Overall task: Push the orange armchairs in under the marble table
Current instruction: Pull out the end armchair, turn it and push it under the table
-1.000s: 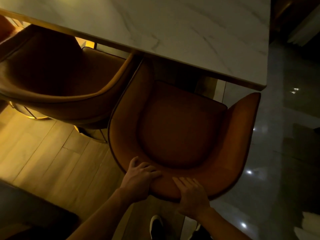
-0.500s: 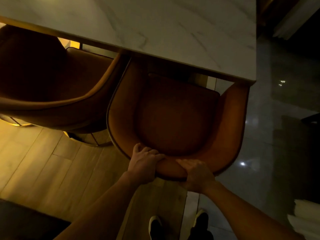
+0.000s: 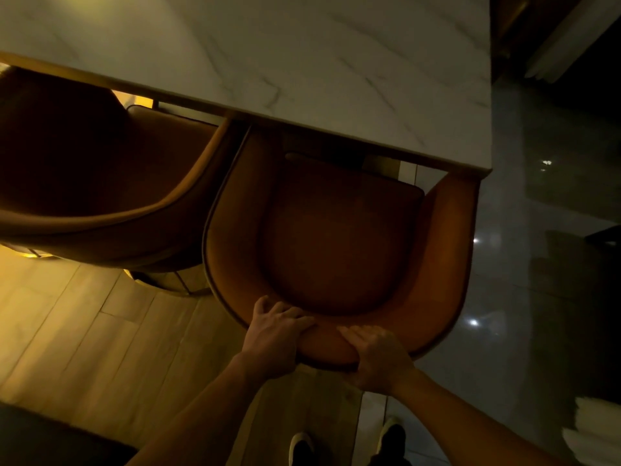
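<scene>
Both hands grip the top of the backrest of the right orange armchair (image 3: 339, 237): left hand (image 3: 274, 338) curled over the rim with fingers on the inner side, right hand (image 3: 378, 358) closed around the rim just beside it. This chair's armrest tips sit under the near edge of the marble table (image 3: 302, 62), at its right corner, seat mostly still exposed. A 2nd orange armchair (image 3: 100, 183) stands just beside it on the left, front also under the table edge; wooden floor (image 3: 84, 331) below.
</scene>
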{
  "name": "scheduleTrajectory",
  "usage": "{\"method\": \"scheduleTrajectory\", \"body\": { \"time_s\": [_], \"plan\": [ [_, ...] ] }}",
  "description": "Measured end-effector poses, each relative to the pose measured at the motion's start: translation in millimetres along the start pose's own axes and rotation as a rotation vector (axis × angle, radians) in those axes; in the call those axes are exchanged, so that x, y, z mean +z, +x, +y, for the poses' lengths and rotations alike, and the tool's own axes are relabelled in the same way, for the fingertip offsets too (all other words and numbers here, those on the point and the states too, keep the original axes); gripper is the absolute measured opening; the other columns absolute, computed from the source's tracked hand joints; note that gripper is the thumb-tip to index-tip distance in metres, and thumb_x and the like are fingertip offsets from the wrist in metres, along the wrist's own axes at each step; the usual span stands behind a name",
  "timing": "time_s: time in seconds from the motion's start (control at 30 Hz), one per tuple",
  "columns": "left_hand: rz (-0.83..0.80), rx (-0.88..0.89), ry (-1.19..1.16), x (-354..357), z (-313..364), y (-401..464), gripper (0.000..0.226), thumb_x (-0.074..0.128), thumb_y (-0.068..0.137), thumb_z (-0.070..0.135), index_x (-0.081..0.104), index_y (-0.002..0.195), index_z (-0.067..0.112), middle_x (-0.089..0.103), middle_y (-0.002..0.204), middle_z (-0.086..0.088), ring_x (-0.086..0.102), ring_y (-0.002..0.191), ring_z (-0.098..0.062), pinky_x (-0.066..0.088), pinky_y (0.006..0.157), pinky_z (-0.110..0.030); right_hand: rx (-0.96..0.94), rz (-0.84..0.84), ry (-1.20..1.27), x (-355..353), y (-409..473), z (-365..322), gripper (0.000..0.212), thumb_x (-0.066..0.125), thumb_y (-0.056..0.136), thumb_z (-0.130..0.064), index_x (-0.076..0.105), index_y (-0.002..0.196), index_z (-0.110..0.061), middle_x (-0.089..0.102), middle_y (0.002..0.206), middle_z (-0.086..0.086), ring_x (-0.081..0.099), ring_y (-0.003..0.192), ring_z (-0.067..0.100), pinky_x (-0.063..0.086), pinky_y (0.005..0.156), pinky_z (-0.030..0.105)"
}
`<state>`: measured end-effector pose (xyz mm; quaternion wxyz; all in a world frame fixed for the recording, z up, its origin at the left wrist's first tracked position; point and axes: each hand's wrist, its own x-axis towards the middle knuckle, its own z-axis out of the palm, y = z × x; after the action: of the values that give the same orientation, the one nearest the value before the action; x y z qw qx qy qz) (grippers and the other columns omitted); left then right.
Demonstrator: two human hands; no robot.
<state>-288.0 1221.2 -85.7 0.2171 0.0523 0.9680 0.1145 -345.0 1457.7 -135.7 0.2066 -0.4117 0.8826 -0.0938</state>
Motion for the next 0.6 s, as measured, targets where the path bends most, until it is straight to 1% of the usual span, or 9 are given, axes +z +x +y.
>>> {"method": "scheduleTrajectory", "body": {
  "time_s": [0.1,0.27,0.4,0.47,0.6],
  "plan": [
    [-0.026,-0.003,0.015,-3.9,0.6,5.6,0.068,0.063,0.077,0.053,0.035,0.138,0.047,0.043,0.143,0.014,0.035,0.132,-0.020,0.013,0.109,-0.058,0.002,-0.013,-0.011,-5.6,2.5,2.3,0.084,0.066,0.069,-0.064,0.049,0.135,-0.016,0.067,0.113,0.007,0.065,0.093,0.027,0.055,0.080,0.042],
    [-0.017,-0.006,0.014,-8.9,-0.8,17.6,0.067,0.063,0.077,0.053,0.035,0.137,0.049,0.044,0.142,0.015,0.036,0.131,-0.019,0.014,0.109,-0.058,-0.006,-0.013,-0.016,-10.0,11.8,13.8,0.085,0.065,0.071,-0.064,0.046,0.138,-0.015,0.064,0.120,0.010,0.064,0.099,0.030,0.052,0.086,0.043],
    [-0.029,-0.013,0.018,-9.4,-1.3,21.0,0.069,0.062,0.077,0.053,0.033,0.139,0.048,0.042,0.143,0.015,0.034,0.132,-0.019,0.014,0.109,-0.058,-0.022,0.011,-0.006,-15.8,13.7,13.5,0.090,0.053,0.072,-0.075,0.048,0.138,-0.013,0.064,0.121,0.012,0.064,0.099,0.031,0.052,0.087,0.044],
    [-0.016,-0.012,0.020,-7.8,-1.8,20.3,0.070,0.063,0.076,0.054,0.034,0.139,0.047,0.042,0.143,0.015,0.034,0.132,-0.019,0.014,0.109,-0.057,-0.021,0.016,-0.002,-15.8,12.6,11.9,0.092,0.047,0.072,-0.077,0.049,0.137,-0.011,0.065,0.120,0.013,0.064,0.099,0.031,0.052,0.086,0.044],
    [0.027,-0.010,0.015,-4.4,-2.7,20.3,0.072,0.066,0.072,0.055,0.036,0.137,0.048,0.046,0.139,0.016,0.037,0.130,-0.018,0.014,0.109,-0.057,-0.010,0.041,0.013,-15.2,13.4,11.4,0.084,0.060,0.072,-0.069,0.050,0.136,-0.014,0.066,0.115,0.009,0.065,0.095,0.028,0.053,0.083,0.040]
  ]
}}
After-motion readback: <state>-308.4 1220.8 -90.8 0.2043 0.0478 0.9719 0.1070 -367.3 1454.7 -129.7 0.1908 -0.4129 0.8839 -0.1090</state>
